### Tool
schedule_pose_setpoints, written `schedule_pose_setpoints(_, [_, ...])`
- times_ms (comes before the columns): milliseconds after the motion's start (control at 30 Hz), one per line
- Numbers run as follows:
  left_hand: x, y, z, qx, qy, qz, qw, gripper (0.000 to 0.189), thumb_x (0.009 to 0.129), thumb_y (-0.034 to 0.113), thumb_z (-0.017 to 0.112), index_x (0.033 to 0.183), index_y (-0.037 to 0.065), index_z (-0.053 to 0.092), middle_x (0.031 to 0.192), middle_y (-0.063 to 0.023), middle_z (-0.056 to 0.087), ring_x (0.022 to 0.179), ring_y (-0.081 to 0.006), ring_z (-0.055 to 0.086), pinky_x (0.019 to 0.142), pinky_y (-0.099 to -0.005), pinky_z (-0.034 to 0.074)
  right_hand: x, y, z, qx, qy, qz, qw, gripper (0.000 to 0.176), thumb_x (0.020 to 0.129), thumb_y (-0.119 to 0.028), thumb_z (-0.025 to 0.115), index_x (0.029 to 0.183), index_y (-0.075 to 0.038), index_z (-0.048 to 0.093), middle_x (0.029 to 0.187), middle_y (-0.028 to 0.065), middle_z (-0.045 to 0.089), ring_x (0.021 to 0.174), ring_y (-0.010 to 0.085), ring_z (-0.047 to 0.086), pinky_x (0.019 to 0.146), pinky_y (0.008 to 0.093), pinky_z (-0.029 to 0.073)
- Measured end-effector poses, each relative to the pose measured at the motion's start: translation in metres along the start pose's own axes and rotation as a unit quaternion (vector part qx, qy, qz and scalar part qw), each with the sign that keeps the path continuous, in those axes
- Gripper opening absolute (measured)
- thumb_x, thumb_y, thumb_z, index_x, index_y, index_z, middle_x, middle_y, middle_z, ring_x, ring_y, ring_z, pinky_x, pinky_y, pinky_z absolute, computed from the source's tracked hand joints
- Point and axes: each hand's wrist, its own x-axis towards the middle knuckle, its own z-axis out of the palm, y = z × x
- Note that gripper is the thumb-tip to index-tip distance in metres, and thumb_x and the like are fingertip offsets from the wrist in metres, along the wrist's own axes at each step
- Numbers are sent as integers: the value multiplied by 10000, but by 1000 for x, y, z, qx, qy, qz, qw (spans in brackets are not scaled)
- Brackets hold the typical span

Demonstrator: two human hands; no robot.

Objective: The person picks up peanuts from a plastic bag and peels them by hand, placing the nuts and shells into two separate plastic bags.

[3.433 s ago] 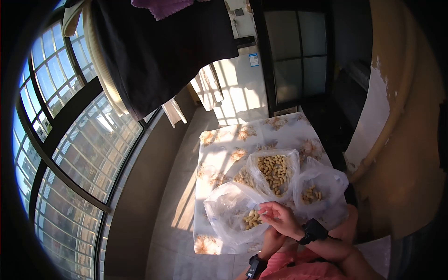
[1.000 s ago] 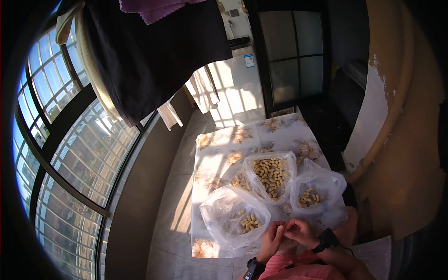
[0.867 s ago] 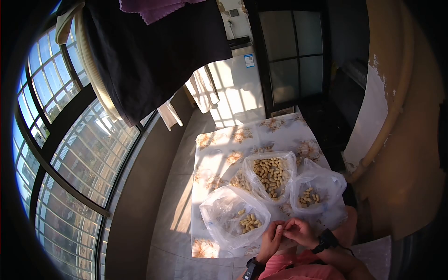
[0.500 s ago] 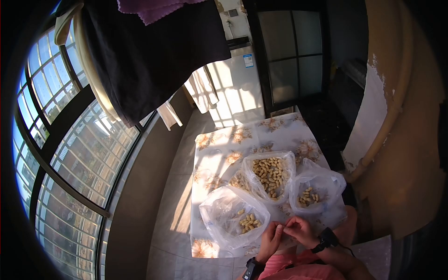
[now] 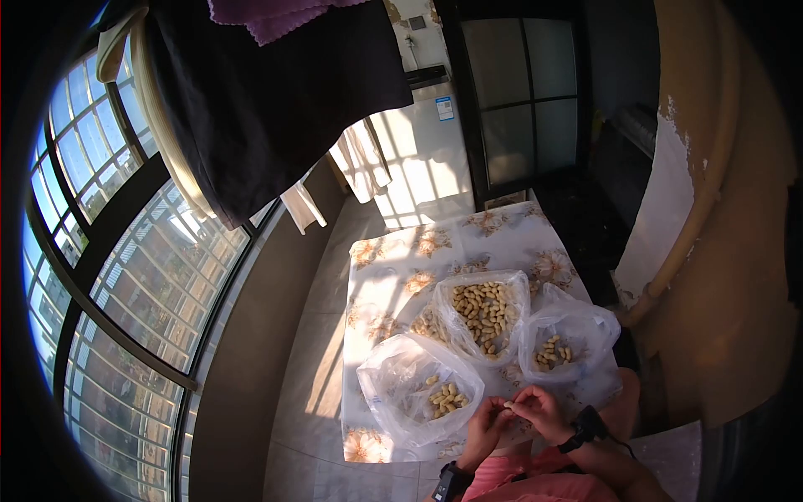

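My left hand (image 5: 487,425) and my right hand (image 5: 539,412) meet at the table's near edge, fingers pinched together. Between their fingertips shows a small pale thing that looks like a peanut (image 5: 508,405), mostly covered by the fingers. Just left of my hands stands an open clear plastic bag (image 5: 393,381) with a small heap of unshelled peanuts (image 5: 449,400). Behind them, a middle bag (image 5: 517,293) holds a much larger pile of peanuts (image 5: 483,314). A third bag (image 5: 594,330), at the right, has several peanuts (image 5: 552,354) in it.
The bags stand on a table with a flowered cloth (image 5: 393,276). Dark clothing (image 5: 284,92) hangs overhead at the left, near a barred window (image 5: 159,268). A white fridge (image 5: 427,159) and a dark glass-paned door (image 5: 527,100) are beyond the table.
My fingers have shifted slightly, and the pale thing between the fingertips now shows more clearly. The bags and their peanuts have not moved.
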Motion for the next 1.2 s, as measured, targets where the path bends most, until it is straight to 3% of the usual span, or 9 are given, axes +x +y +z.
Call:
schedule_pose_setpoints(133, [0,1,4,-26,18,16,999,222,941,98,654,1128,6,576,977,-58,657,862,-122,631,771,-268,516,0,1,1,17,-2,-3,1000,101,914,-36,671,954,-14,582,978,45,630,932,108,625,838,249,502])
schedule_pose_setpoints(200, [1,-2,3,36,28,45,998,207,952,84,628,1135,3,578,977,-64,657,862,-125,631,779,-267,514,1,3,-1,20,-7,-9,1000,101,918,-36,667,956,-17,575,977,51,633,918,115,638,835,251,509])
schedule_pose_setpoints(833, [-1,8,1,63,-5,35,997,188,976,65,587,1149,12,535,963,-53,647,874,-106,630,767,-243,513,0,2,-4,37,-18,11,999,143,930,-73,674,993,-2,568,936,60,635,837,123,657,780,261,542])
schedule_pose_setpoints(1200, [-2,17,6,80,34,24,996,192,996,185,596,1077,17,551,859,-57,644,796,-118,605,715,-269,489,0,1,-4,34,-12,13,999,164,913,-41,676,1031,1,570,949,54,630,846,128,653,795,272,545])
